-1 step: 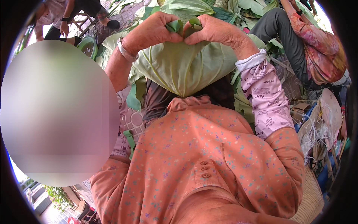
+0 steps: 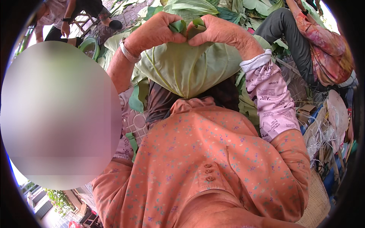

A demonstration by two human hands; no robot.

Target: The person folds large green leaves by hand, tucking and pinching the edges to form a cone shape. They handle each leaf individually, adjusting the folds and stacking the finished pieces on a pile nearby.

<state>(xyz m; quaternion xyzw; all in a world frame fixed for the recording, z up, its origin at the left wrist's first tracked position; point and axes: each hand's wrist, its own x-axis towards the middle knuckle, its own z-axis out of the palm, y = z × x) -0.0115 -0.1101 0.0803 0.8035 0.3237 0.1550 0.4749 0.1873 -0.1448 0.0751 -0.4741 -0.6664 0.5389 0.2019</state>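
Between 2 hands [image 2: 157, 33], green leaf [image 2: 197, 26].

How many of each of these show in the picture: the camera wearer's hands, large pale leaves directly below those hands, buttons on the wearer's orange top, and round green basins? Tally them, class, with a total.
Wearer's hands, left hand and right hand: 2
Large pale leaf: 1
Buttons on the orange top: 3
Green basin: 1
Total: 7
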